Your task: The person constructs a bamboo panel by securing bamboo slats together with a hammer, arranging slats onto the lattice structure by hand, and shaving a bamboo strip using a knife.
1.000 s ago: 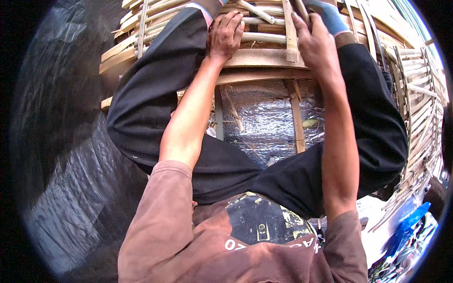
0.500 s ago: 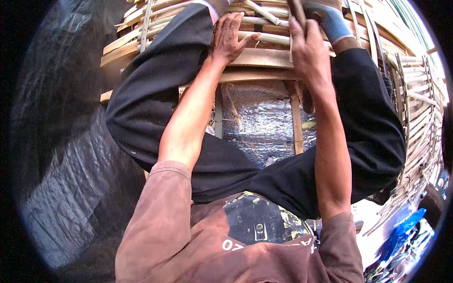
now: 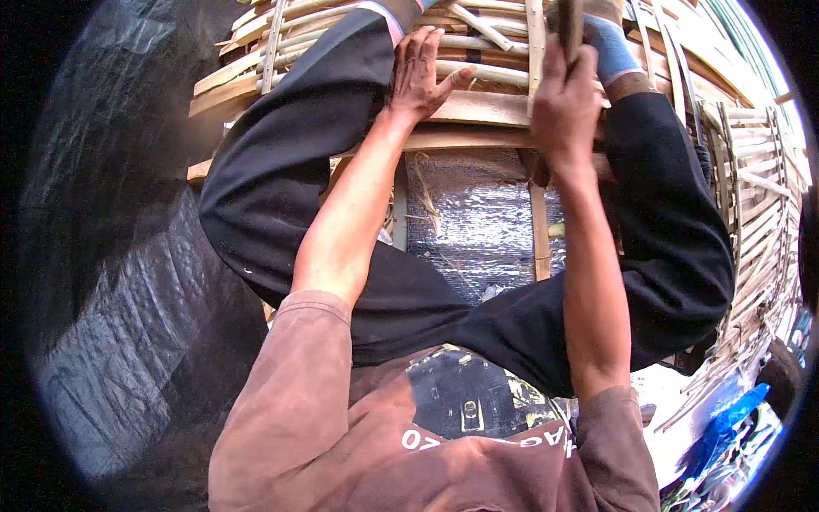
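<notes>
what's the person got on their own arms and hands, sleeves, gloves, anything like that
The left hand and right hand wear no gloves; no watch or bracelet shows on either wrist. The left forearm and right forearm are uncovered too. The left sleeve and right sleeve are short and brown, with a stitched hem visible on the left one.

Brn narrow tool (image 3: 566, 24) in R hand (image 3: 566, 107), nr pale wd slats (image 3: 488, 107), approx. parallel

A close head view faces forward and down.
</notes>
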